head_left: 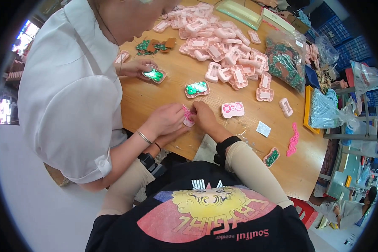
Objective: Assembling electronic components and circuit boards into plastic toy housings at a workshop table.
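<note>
Two hands pinch the pink casing (pixel 188 118), right hand (pixel 204 114) beside it.

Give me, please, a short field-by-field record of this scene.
Right hand: fingers pinch small pink piece
Left hand: mostly hidden under co-worker's hand
Co-worker's other hand: holds pink shell with green board
Table: wooden; pile of pink shells, bag of green boards
</note>
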Demonstrator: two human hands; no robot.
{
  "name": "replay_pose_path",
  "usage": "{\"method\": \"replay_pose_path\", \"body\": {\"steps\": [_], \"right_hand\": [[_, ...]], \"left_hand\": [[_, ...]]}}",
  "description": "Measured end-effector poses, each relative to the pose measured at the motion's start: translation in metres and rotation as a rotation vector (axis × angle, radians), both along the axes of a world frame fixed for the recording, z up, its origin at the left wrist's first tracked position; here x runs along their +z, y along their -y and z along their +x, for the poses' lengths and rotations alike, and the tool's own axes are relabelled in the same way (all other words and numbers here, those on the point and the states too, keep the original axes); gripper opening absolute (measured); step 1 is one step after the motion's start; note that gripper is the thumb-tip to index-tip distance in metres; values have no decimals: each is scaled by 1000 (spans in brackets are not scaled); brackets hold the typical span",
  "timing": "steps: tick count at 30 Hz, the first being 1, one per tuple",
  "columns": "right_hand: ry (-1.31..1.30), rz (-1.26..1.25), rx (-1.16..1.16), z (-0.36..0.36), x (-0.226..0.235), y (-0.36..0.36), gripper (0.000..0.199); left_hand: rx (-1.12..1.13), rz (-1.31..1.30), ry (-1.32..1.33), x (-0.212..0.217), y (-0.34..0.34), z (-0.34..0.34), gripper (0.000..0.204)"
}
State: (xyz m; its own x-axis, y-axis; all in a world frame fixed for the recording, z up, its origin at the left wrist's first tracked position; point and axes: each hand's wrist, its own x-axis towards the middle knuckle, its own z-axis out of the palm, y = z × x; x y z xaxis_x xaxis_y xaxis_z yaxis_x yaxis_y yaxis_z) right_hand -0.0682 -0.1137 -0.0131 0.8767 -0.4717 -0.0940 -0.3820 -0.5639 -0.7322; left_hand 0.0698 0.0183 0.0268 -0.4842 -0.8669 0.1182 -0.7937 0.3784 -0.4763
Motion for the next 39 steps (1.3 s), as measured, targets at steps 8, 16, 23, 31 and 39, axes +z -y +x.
{"method": "replay_pose_path", "body": {"steps": [8, 16, 23, 31, 39], "right_hand": [[74, 95, -123, -44, 16, 13, 16], [5, 97, -210, -121, 7, 4, 14], [17, 50, -253, -111, 3, 1, 15], [18, 84, -276, -110, -3, 2, 14], [30, 100, -296, -110, -3, 4, 13]], "left_hand": [[53, 82, -487, 19, 1, -14, 10], [212, 353, -504, -20, 40, -35, 17], [304, 544, -499, -58, 48, -27, 19], [24, 588, -427, -55, 63, -23, 18], [84, 422, -232, -35, 63, -55, 7]]}}
